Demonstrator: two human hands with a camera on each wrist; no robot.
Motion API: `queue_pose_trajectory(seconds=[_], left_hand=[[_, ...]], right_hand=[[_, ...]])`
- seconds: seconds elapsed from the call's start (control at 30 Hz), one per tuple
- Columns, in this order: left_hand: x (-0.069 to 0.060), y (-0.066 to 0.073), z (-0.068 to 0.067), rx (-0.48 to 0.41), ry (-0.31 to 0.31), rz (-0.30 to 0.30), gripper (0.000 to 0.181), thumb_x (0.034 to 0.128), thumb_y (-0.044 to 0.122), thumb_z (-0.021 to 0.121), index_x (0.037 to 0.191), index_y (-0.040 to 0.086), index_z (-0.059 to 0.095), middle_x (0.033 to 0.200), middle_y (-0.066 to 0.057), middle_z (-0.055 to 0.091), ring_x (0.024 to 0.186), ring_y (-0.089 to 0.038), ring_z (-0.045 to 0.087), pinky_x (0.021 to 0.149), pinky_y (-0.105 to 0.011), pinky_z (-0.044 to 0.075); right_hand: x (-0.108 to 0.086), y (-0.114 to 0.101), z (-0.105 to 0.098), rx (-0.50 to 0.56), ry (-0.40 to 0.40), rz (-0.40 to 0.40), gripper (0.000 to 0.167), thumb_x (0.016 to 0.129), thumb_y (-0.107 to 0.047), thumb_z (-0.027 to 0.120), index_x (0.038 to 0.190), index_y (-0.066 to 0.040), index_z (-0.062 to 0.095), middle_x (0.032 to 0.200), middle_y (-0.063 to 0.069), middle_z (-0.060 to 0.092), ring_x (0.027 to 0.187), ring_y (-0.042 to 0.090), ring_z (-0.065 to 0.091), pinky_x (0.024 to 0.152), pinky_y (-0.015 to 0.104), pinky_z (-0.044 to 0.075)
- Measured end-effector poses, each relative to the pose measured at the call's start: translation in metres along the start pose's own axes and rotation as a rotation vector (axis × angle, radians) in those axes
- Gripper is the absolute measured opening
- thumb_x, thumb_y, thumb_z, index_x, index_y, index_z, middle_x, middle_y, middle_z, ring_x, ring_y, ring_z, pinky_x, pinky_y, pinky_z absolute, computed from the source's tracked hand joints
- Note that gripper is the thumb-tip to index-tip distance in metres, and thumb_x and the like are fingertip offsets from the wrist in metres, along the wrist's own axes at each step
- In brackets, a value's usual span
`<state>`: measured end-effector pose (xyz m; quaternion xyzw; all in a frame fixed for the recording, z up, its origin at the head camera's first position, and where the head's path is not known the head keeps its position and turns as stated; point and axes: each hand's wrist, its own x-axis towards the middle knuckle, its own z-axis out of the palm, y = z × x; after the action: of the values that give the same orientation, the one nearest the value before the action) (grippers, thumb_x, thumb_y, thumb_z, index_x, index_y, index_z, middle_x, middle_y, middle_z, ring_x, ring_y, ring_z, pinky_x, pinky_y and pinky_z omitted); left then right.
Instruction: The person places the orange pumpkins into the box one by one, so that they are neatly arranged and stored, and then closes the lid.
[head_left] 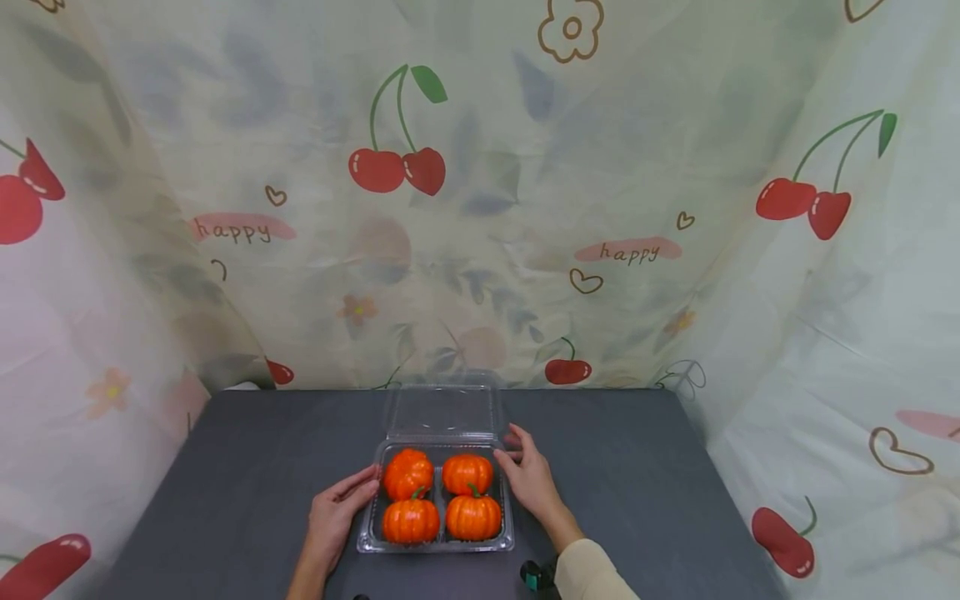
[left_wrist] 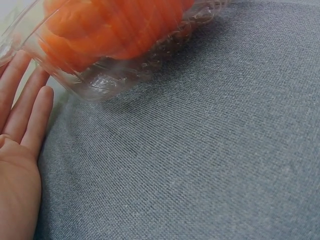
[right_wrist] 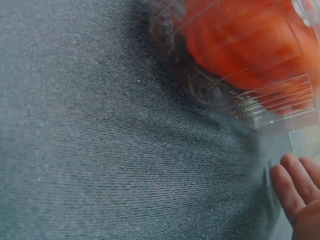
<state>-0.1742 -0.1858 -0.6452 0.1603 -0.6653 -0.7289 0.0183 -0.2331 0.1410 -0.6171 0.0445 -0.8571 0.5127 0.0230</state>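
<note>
A clear plastic clamshell box [head_left: 437, 547] lies on the grey table with its transparent lid [head_left: 444, 412] raised at the back. Several small orange pumpkins sit in its compartments, two on each side; one is the front left pumpkin [head_left: 410, 522]. My left hand [head_left: 334, 517] is at the box's left side, fingers extended and fingertips against its edge; the left wrist view shows those fingers [left_wrist: 37, 117] nearly straight. By the back right corner is my right hand [head_left: 531, 475], thumb and fingers spread. In the right wrist view its fingers [right_wrist: 292, 186] look fairly straight, close to the box wall [right_wrist: 265, 117].
The grey cloth-covered table [head_left: 615, 483] extends to both sides of the box. Behind it and at the sides hang curtains [head_left: 480, 208] printed with cherries. A small black and green object [head_left: 534, 575] is by my right sleeve [head_left: 592, 573].
</note>
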Motion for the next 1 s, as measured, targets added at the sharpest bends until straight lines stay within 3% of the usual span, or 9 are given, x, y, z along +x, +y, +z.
queue_pose_trajectory(seconds=[0.3, 0.53, 0.8, 1.0], left_hand=[[-0.002, -0.002, 0.0, -0.009, -0.006, -0.006, 0.056, 0.0816, 0.022, 0.087, 0.13, 0.0, 0.068, 0.11, 0.01, 0.079, 0.099, 0.002, 0.073, 0.085, -0.017, 0.059], [-0.003, -0.004, 0.0, 0.001, -0.001, -0.021, 0.057, 0.0803, 0.023, 0.088, 0.13, 0.002, 0.069, 0.108, 0.013, 0.079, 0.099, 0.003, 0.073, 0.085, -0.016, 0.058], [-0.003, -0.003, 0.0, 0.002, -0.002, -0.002, 0.056, 0.0811, 0.023, 0.087, 0.129, 0.0, 0.069, 0.11, 0.009, 0.079, 0.099, 0.001, 0.074, 0.085, -0.017, 0.059], [-0.002, 0.002, -0.001, 0.034, 0.003, -0.019, 0.059, 0.0802, 0.029, 0.088, 0.13, 0.004, 0.069, 0.109, 0.014, 0.079, 0.1, 0.003, 0.073, 0.086, -0.015, 0.057]], right_hand=[[0.001, 0.007, -0.001, 0.103, -0.148, 0.068, 0.065, 0.104, -0.026, 0.059, 0.156, 0.003, 0.032, 0.141, 0.025, 0.061, 0.118, 0.037, 0.068, 0.089, 0.041, 0.061], [0.001, 0.008, -0.005, 0.111, -0.227, 0.064, 0.066, 0.106, -0.026, 0.056, 0.158, 0.004, 0.028, 0.147, 0.026, 0.055, 0.112, 0.034, 0.07, 0.09, 0.042, 0.061], [0.004, 0.006, -0.004, 0.126, -0.237, 0.073, 0.062, 0.106, -0.024, 0.056, 0.158, 0.001, 0.031, 0.151, 0.024, 0.052, 0.114, 0.035, 0.069, 0.09, 0.042, 0.061], [0.006, -0.002, -0.004, 0.17, -0.213, 0.073, 0.06, 0.105, -0.017, 0.056, 0.157, 0.002, 0.032, 0.152, 0.025, 0.051, 0.117, 0.038, 0.067, 0.089, 0.042, 0.061]])
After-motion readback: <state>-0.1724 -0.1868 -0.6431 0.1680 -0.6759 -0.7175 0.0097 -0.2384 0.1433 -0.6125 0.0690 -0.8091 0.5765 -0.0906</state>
